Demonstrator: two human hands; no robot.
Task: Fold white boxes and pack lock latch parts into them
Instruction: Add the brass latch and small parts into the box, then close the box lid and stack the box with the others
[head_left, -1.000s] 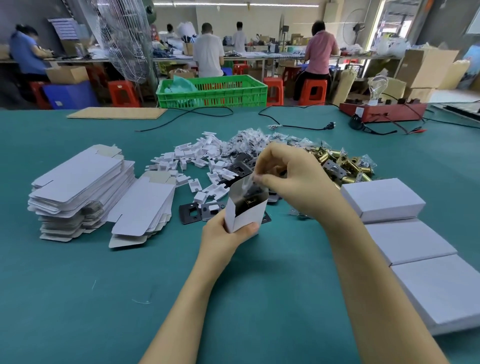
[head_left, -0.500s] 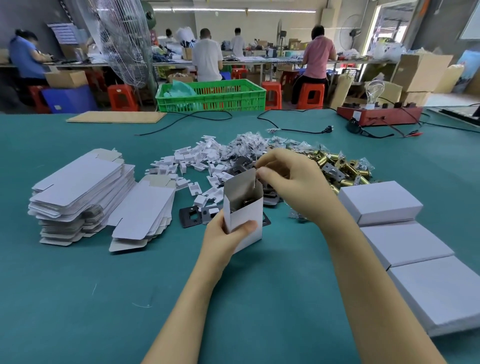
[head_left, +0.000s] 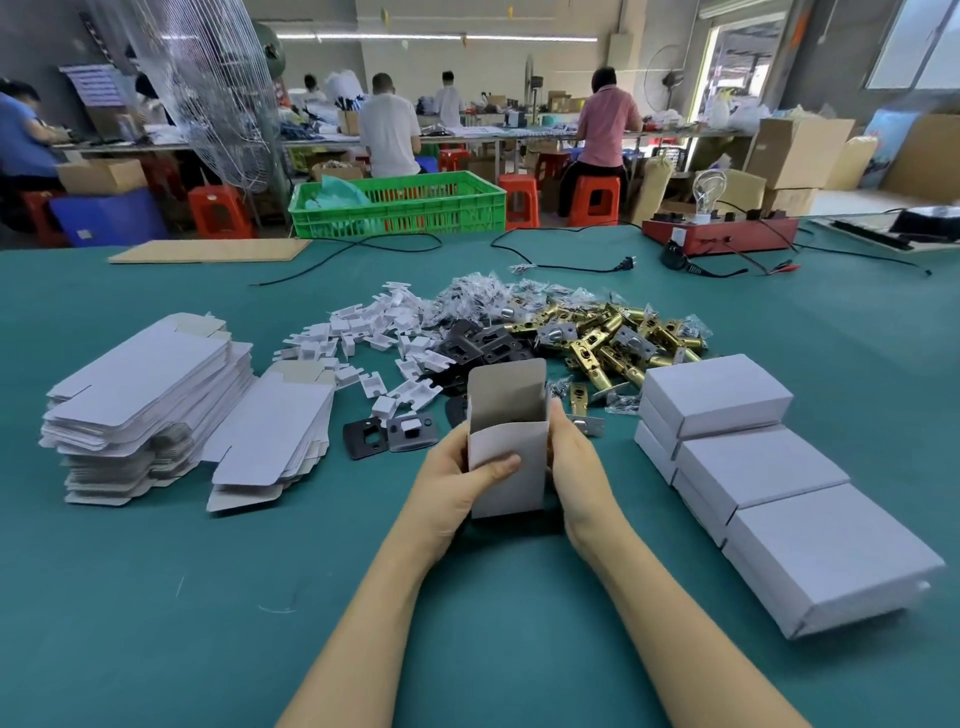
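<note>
White box (head_left: 511, 470) upright, between both hands' grip

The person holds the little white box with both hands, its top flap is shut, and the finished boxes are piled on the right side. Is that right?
Not quite. In the head view the little white box has its top flap standing up, open, not shut. The rest holds: the left hand and right hand both hold it, and the finished boxes are piled on the right.
</note>
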